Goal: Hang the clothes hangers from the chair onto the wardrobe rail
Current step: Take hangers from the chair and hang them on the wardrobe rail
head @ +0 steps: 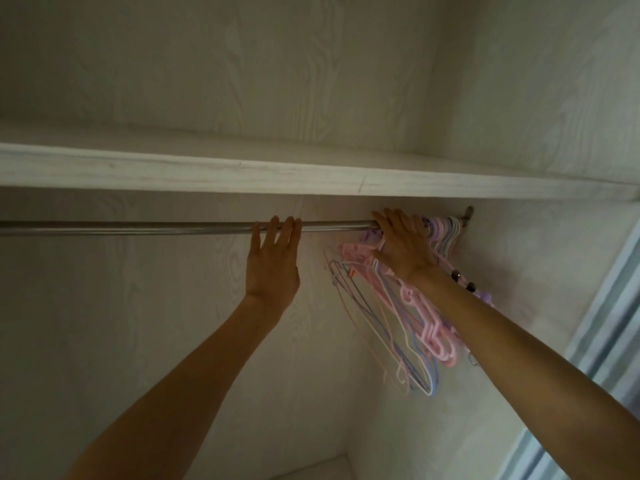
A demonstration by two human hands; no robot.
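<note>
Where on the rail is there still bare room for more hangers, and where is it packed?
The rail is bare from the frame's left edge to the left hand, and along the short stretch between it and the right hand. The hangers crowd the right end, from the right hand to the bracket.

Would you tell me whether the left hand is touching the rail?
Touching. In the head view the left hand has its straight fingertips laid over the rail, with no gap showing.
</note>
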